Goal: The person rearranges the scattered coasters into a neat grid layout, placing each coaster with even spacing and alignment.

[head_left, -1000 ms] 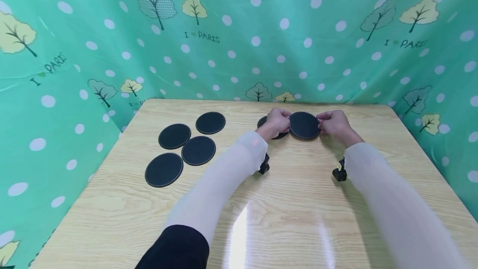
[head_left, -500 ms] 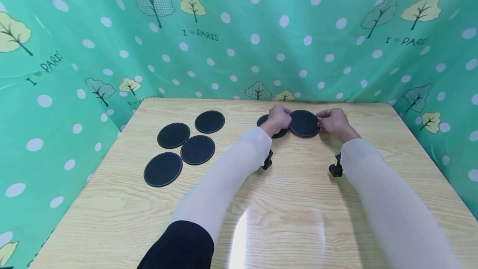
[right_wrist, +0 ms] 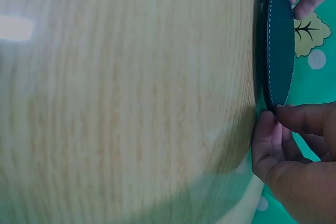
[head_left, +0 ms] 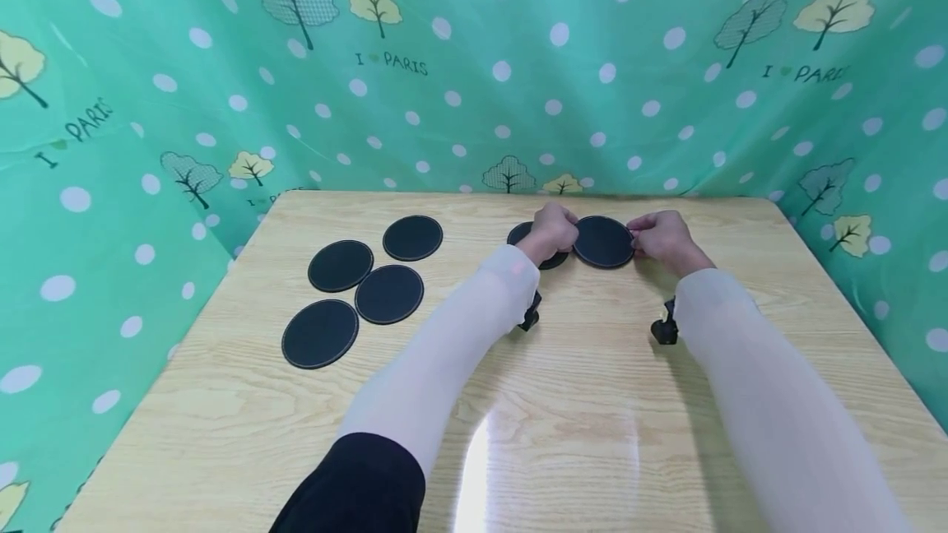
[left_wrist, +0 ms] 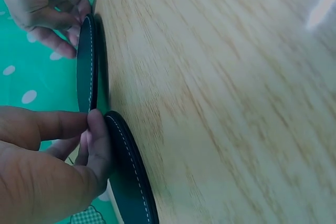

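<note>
A round black coaster (head_left: 603, 242) with light stitching round its rim is held between both hands near the table's far edge. My left hand (head_left: 551, 230) pinches its left edge between thumb and fingers. On the opposite edge, my right hand (head_left: 662, 238) has a similar pinch, clear in the right wrist view where the coaster (right_wrist: 281, 45) shows nearly edge-on. A second black coaster (head_left: 554, 261) lies on the table beneath the left hand, which covers part of it. The left wrist view shows that lower coaster (left_wrist: 128, 174) close beside the left fingers.
Several more black coasters lie on the left of the wooden table (head_left: 578, 401), among them a front one (head_left: 320, 334) and a back one (head_left: 412, 238). A green curtain (head_left: 459, 39) with trees and dots hangs behind the table and along both sides.
Both hands keep their pinch on the coaster, which stays almost in place. The head view has shifted slightly, so the table and curtain sit a little higher in it.
</note>
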`<state>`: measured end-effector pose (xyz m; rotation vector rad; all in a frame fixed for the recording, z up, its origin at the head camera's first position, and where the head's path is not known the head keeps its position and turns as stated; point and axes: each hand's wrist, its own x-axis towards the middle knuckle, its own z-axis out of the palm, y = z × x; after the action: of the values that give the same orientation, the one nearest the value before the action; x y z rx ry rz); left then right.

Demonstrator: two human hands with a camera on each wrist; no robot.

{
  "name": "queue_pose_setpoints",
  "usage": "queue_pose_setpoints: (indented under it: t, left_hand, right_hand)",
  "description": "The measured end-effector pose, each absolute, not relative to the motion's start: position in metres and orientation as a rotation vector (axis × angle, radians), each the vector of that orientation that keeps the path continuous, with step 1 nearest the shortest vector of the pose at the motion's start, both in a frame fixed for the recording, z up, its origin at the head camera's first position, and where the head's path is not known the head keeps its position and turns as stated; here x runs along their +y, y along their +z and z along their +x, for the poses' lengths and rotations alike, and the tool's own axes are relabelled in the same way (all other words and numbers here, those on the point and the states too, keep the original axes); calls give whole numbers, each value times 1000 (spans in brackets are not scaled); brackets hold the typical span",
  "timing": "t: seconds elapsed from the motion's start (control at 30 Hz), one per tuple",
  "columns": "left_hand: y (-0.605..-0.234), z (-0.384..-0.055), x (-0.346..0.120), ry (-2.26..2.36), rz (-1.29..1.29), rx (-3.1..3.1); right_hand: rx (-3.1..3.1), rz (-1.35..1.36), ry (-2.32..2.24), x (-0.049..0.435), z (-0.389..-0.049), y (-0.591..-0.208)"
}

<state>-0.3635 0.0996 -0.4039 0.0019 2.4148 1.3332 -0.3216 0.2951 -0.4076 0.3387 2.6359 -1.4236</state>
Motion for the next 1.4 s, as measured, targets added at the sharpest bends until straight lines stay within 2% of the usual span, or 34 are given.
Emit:
queue_pose_setpoints:
  t: [0.8, 1.13, 1.4]
  left_hand:
    - [-401, -359, 95, 1282, 67, 2415]
    - [-407, -352, 84, 1611, 97, 2226]
    - [-406, -354, 72, 1707, 156, 2134]
  right_hand:
    - [2666, 318, -1343, 294, -319, -404]
    - [2653, 322, -1365, 298, -316, -406]
    - [2733, 374, -1409, 298, -314, -405]
